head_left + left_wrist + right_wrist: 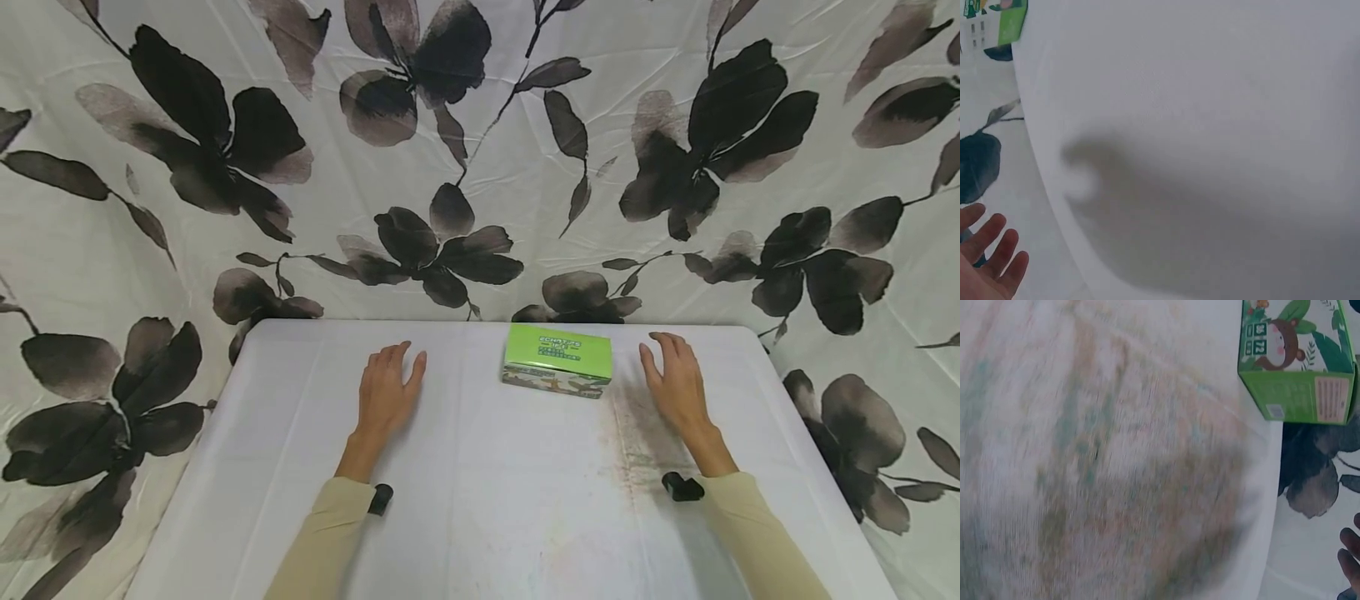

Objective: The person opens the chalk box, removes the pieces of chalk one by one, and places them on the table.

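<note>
A green box (558, 350) with printed lettering on top and a patterned side lies near the table's far edge. To its left, some way off, my left hand (386, 390) is held over the white table with nothing in it, fingers relaxed and thumb apart. My right hand (675, 383) is just right of the box, also holding nothing, its fingers loosely extended. In the right wrist view the box (1300, 362) shows a cartoon animal and leaves, while only fingertips of my right hand (1350, 550) appear. The left wrist view shows my left hand's fingers (1004, 253) spread and bare.
The table (487, 500) has a white cover, with brownish and greenish stains (630, 450) on its right half. A floral-printed cloth (480, 167) hangs behind and beside it. Small black wrist cameras (682, 487) sit at both sleeves.
</note>
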Tool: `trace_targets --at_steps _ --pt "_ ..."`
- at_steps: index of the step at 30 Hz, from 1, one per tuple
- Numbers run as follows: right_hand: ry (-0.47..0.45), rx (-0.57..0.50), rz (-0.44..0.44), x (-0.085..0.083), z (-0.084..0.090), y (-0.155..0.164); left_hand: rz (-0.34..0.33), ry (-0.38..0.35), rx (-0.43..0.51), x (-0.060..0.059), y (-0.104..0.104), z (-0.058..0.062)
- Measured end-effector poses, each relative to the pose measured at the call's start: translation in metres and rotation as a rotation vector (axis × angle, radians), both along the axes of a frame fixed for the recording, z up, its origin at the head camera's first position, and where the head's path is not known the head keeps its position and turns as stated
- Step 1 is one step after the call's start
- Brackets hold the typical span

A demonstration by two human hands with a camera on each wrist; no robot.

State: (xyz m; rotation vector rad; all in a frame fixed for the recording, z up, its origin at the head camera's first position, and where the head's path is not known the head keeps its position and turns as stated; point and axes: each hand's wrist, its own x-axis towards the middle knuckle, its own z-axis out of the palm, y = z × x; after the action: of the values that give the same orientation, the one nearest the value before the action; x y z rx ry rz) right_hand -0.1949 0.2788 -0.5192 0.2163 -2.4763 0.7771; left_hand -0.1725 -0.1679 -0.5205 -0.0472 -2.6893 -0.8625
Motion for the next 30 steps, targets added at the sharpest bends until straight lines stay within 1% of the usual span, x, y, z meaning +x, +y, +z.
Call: trace_targets --at_steps 7,11,19,24,30 --pt "-0.066 -0.057 0.011 -0.003 -0.001 -0.013 -0.020 0.024 0.048 -0.005 0.023 0.001" --pt "-0.086 -0.081 0.028 -0.004 -0.001 -0.021 -0.024 0.015 0.085 -0.008 0.034 0.000" --pt "-0.116 -0.156 0.081 -0.007 -0.002 -0.034 -0.036 0.013 0.201 -0.013 0.058 0.001" --pt "-0.122 -0.182 0.080 -0.009 -0.003 -0.040 -0.035 0.008 0.238 -0.016 0.071 0.000" --pt "-0.154 -0.236 0.078 -0.010 -0.004 -0.047 -0.035 0.026 0.271 -0.020 0.086 -0.002"
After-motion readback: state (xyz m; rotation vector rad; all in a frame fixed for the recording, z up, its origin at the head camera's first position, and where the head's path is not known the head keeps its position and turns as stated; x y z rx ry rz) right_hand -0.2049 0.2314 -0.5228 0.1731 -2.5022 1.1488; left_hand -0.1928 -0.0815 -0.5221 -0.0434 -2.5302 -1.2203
